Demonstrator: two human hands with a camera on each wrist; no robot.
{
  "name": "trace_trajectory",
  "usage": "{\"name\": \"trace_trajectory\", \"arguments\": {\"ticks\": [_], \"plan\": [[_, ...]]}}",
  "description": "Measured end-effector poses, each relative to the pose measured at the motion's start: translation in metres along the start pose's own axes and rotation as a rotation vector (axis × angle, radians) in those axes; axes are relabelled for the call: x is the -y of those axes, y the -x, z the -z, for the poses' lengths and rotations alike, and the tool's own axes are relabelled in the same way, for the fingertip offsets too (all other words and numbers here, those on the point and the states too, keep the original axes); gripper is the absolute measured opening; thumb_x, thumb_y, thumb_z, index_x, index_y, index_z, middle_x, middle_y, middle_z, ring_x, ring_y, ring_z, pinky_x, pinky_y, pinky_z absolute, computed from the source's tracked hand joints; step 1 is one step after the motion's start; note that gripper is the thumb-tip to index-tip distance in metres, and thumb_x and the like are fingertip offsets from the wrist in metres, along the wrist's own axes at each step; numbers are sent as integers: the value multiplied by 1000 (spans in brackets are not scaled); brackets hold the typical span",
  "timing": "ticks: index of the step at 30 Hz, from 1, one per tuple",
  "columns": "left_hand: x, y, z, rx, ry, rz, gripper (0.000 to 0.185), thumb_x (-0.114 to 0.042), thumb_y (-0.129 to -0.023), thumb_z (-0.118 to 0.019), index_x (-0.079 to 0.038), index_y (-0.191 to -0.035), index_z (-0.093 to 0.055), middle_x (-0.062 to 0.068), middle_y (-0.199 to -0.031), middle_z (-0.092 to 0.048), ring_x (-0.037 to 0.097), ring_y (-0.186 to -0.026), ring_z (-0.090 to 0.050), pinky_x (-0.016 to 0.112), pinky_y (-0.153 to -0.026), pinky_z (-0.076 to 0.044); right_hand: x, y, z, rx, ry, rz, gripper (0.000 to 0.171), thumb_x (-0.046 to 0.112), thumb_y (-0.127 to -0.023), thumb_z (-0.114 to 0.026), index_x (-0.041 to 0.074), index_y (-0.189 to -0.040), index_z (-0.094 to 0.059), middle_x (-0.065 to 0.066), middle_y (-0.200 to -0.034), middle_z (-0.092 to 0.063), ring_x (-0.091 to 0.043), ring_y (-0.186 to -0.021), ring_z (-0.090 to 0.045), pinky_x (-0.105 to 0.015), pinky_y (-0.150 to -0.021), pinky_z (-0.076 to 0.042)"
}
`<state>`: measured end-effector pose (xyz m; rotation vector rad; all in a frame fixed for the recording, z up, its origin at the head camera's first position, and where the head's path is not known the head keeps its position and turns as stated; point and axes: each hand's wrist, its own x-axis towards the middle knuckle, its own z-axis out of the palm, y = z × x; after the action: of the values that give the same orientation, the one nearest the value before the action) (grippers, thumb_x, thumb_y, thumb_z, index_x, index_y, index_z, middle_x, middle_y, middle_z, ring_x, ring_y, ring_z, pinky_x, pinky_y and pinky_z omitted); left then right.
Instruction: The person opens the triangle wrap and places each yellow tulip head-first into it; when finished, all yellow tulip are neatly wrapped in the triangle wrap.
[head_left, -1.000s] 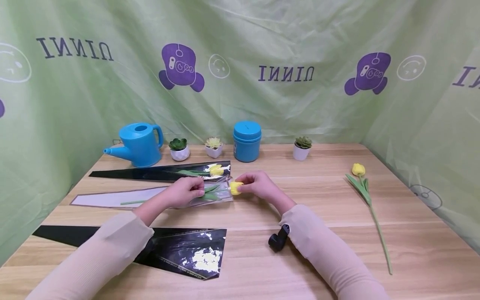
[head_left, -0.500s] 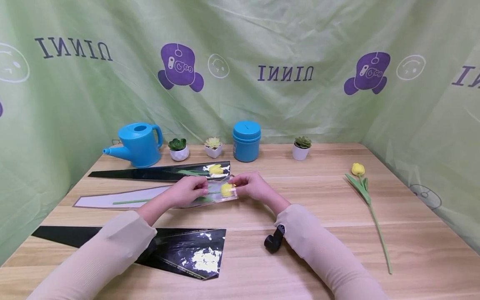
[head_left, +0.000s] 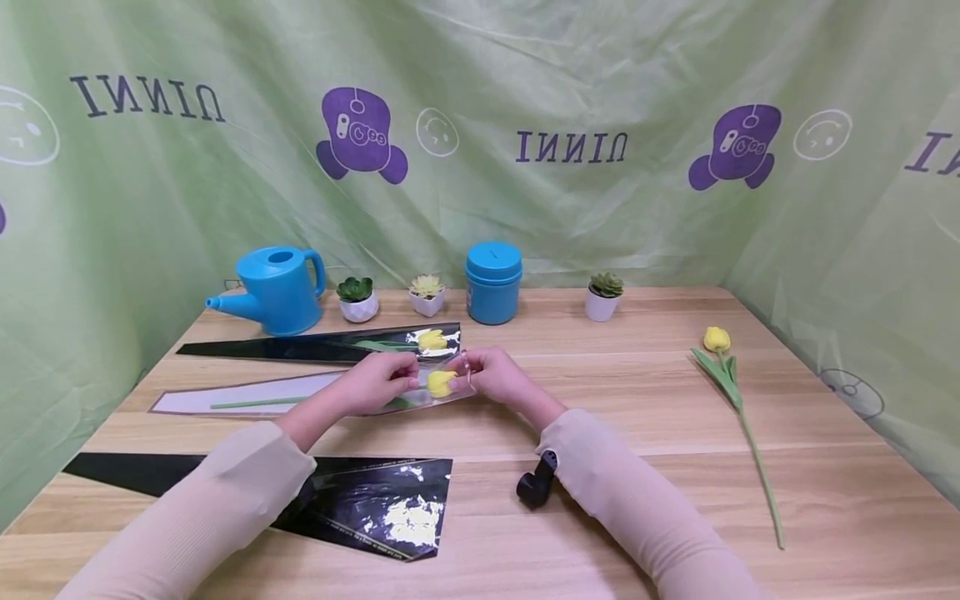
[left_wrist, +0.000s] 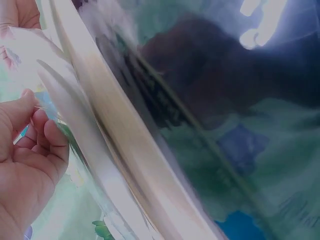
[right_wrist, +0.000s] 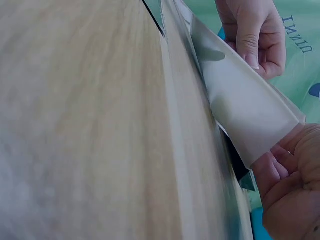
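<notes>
My left hand (head_left: 382,382) pinches the upper film of a white-backed clear flower sleeve (head_left: 180,402) near its wide end. In the left wrist view that hand's thumb and fingertips meet at the film. A yellow tulip (head_left: 439,383) lies inside the sleeve, its green stem reaching left. My right hand (head_left: 495,375) has its fingers in the sleeve's mouth and holds the tulip's head. The right wrist view shows these fingers (right_wrist: 272,175) under the sleeve's edge, with the tips hidden. Behind lies a black sleeve (head_left: 300,344) with another yellow tulip (head_left: 432,339).
A flat black sleeve (head_left: 375,500) lies in front, partly under my left forearm. A loose yellow tulip (head_left: 716,339) lies at the right. Along the back stand a blue watering can (head_left: 281,287), a blue canister (head_left: 493,287) and small potted succulents (head_left: 602,300).
My right hand has moved left, and the tulip has slid from the sleeve's mouth to inside it, stem further left. My left hand keeps its pinch on the sleeve, shifting slightly right.
</notes>
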<state>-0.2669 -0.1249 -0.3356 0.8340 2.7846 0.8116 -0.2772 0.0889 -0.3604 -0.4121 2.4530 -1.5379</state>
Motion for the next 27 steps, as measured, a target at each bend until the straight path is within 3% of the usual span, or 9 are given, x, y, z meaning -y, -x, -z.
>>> {"name": "trace_trajectory", "arguments": {"ticks": [5,11,17,23,27], "plan": [[1,1,-2,-18,1,0,10,-11,-91,-58,-11,-81,-55,1,-71,-49,16,-67,-45,29,-62,-37,0,-2,-4,-3,-33,-4,26,4,-77,-71,6,-102,-69,-7,-97,-67,-16,-83,-57,-25,-71,-46],[3,4,-5,-16,1,4,11,-11,-90,-59,-12,-80,-55,0,-69,-48,15,-65,-45,29,-61,-38,-2,-1,-10,26,-47,-28,25,6,-77,-73,5,-102,-70,-7,-100,-69,-12,-82,-58,-22,-63,-44],[5,7,-6,-33,-24,-4,11,-12,-90,-59,-12,-80,-55,-1,-68,-48,14,-64,-45,29,-61,-38,1,4,-11,7,-12,-10,26,7,-76,-72,6,-102,-70,-6,-92,-67,-13,-79,-55,-22,-64,-43],[9,7,-5,-40,-33,-18,11,-12,-89,-61,-12,-79,-55,-1,-68,-48,14,-64,-45,28,-60,-37,-1,11,2,8,-25,6,29,1,-78,-67,4,-107,-67,-8,-95,-66,-14,-82,-57,-26,-70,-49],[12,8,-3,-51,-43,-25,12,-11,-87,-63,-11,-78,-56,-1,-68,-49,14,-64,-44,28,-60,-37,-6,20,21,7,-4,8,30,8,-80,-69,4,-110,-66,-7,-99,-67,-14,-88,-61,-29,-79,-50]]}}
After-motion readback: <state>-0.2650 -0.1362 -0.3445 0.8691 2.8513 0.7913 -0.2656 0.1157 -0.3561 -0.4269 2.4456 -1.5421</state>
